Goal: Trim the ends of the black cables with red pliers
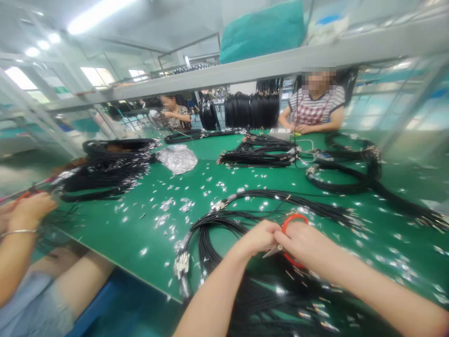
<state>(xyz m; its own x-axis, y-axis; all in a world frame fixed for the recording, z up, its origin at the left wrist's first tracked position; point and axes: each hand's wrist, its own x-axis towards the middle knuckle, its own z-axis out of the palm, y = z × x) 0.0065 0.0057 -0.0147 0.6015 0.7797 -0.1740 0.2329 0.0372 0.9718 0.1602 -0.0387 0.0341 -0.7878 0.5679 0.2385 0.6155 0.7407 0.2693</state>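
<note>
- Hands meet at the near table edge: left hand (259,236) and right hand (304,243) touch fingertip to fingertip, both curled closed.
- Right grip: closed around red-handled snips (293,219). The red loop arcs over the knuckles, and a short pale blade tip pokes out below the fingers toward the left hand.
- Left grip: fingers pinched shut right at the blade tip. What they pinch is hidden, probably a cable end; I cannot tell for sure.
- Key relation: the blade points left and slightly down, straight into the left pinch. The work point lies between the two hands, equally near both.
- Cable bundle (224,224) — black, with metal-tipped ends — loops out from under the hands. Its long axis runs left to right across the table, and the terminal cluster hangs at the near left edge.
- More of the same black cable lies under both forearms, its ends fanned toward the camera.
- Green table (147,234) is strewn with small shiny offcuts, densest left of the hands.
- Further out: a clear bag of metal parts (177,158), a larger cable heap (112,168) at far left, another coil (259,152) at centre.
- Co-worker's hand (30,208) at the left edge, with a bangle on the wrist — well apart from the hands at work. Two more people are seated at the far side.
</note>
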